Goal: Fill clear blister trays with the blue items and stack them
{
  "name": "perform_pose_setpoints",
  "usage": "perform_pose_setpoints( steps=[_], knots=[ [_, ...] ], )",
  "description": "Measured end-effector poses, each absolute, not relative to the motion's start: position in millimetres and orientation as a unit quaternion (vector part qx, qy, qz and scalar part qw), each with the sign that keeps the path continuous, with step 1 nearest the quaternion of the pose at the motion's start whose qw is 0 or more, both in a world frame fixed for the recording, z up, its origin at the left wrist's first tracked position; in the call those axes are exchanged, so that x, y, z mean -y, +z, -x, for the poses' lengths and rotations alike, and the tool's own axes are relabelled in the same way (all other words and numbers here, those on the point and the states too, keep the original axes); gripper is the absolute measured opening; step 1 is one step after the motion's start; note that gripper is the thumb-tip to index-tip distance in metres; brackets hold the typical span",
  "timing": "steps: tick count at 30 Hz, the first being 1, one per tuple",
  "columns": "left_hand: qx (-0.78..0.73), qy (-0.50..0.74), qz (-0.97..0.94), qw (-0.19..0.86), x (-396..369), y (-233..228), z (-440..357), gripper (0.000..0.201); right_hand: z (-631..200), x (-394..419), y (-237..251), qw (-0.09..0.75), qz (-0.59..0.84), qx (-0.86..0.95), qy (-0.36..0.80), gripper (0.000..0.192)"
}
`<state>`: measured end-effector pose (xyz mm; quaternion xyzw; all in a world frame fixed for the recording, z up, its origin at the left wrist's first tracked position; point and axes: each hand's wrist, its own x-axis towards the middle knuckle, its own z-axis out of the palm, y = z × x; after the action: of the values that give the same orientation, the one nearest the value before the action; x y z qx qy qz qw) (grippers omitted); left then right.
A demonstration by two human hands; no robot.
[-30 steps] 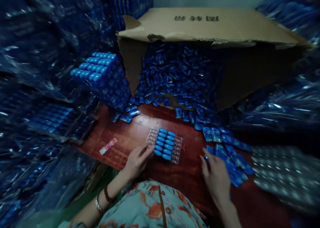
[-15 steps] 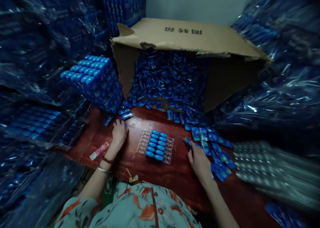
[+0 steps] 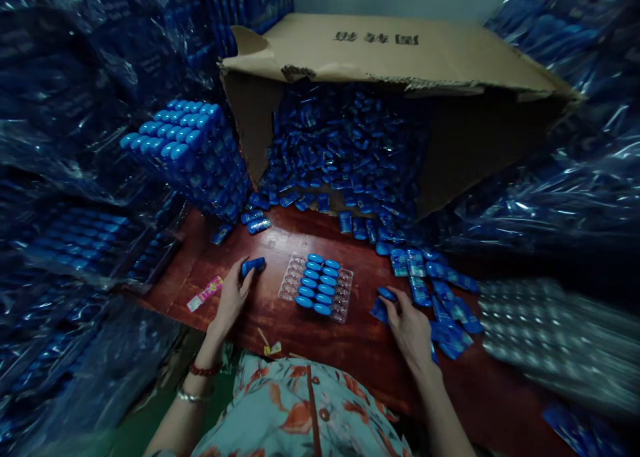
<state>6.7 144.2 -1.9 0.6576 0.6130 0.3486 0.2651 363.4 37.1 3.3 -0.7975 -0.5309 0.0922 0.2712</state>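
A clear plastic tray (image 3: 289, 285) lies on the red-brown table (image 3: 320, 340), its two middle columns filled with blue oval pieces (image 3: 317, 285). My left hand (image 3: 231, 297) is left of the tray and holds a blue piece (image 3: 253, 265) at its fingertips. On the tray's right, my right hand (image 3: 407, 325) pinches another blue piece (image 3: 386, 293) over a loose spread of blue packets (image 3: 440, 303).
A tipped cardboard box (image 3: 400, 57) at the back spills many blue packets (image 3: 345, 157) onto the table. A stack of filled trays (image 3: 187, 150) stands at the left. Empty clear trays (image 3: 555, 330) lie at the right. Plastic-wrapped blue bundles (image 3: 75, 110) surround everything. A pink wrapper (image 3: 204, 294) lies near the left edge.
My left hand reached to the loose pieces at the back left, picked one up and came back toward the tray. My right hand took a piece from the packets on the right.
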Motion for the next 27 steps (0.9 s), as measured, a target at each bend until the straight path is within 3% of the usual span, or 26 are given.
perform_pose_setpoints(
  steps=[5,9,12,17,20,24,27],
  knots=[
    [-0.624,0.366,-0.583,0.371,-144.0,9.9,-15.4,0.046,-355.7,-53.5,19.6,0.326,0.82,0.47,0.02,0.051],
    [-0.593,0.373,-0.59,0.401,-150.3,14.5,-29.8,0.044,-340.7,-71.5,24.8,0.419,0.784,0.431,0.152,0.043],
    [-0.575,0.374,-0.584,0.434,-156.4,16.4,-39.8,0.052,-332.0,-78.4,20.4,0.44,0.753,0.423,0.246,0.039],
    [-0.53,0.368,-0.566,0.513,-164.8,10.4,-47.2,0.049,-329.7,-80.7,9.2,0.475,0.734,0.391,0.288,0.039],
    [-0.519,0.348,-0.625,0.467,-168.3,1.7,-44.3,0.048,-328.5,-81.1,6.4,0.472,0.722,0.427,0.274,0.04],
    [-0.518,0.332,-0.707,0.349,-165.0,6.0,-38.9,0.039,-327.0,-80.9,3.6,0.386,0.698,0.57,0.197,0.035],
    [-0.529,0.298,-0.727,0.32,-159.5,20.9,-39.3,0.037,-330.4,-80.2,-1.3,0.335,0.662,0.651,0.16,0.034]
  ],
)
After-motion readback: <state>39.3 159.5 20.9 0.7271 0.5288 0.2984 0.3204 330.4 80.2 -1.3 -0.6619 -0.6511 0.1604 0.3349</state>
